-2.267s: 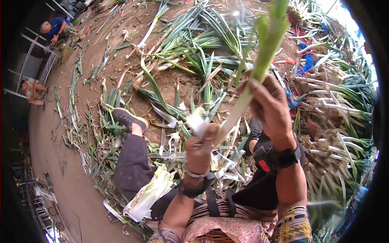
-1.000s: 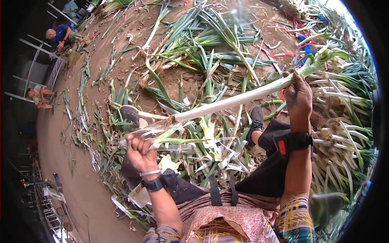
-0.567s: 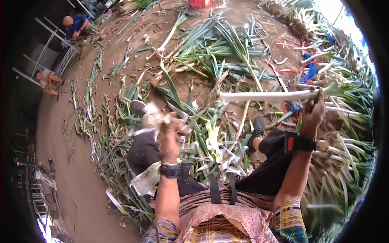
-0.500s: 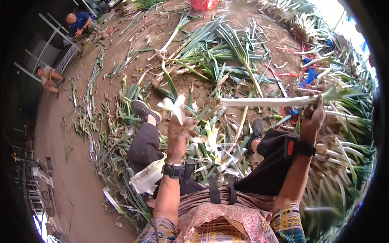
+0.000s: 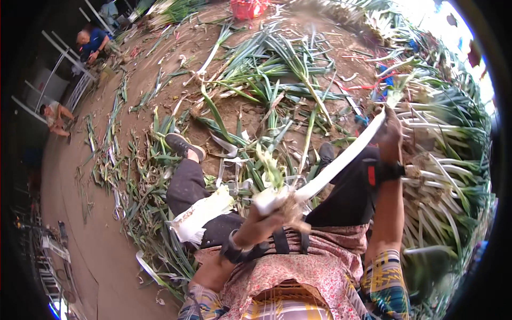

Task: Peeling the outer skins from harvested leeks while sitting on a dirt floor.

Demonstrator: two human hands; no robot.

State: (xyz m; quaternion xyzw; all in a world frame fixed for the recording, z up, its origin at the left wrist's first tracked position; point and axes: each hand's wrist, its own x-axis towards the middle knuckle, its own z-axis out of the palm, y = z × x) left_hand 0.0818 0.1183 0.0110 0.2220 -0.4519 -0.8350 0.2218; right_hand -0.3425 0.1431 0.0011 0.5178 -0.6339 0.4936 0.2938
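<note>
Head view: right grip [image 5: 391, 137] clasps leek [image 5: 344, 161], left grip [image 5: 260, 228] unclear, leaf litter [image 5: 144, 197], piled leeks [image 5: 445, 144] around.

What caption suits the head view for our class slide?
Right hand gripping a long white leek near its green end, left hand near its roots, more leeks piled alongside.

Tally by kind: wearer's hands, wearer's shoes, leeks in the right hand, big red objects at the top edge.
Left hand and right hand: 2
Left shoe and right shoe: 2
Held leek: 1
Red object: 1
Total: 6
</note>
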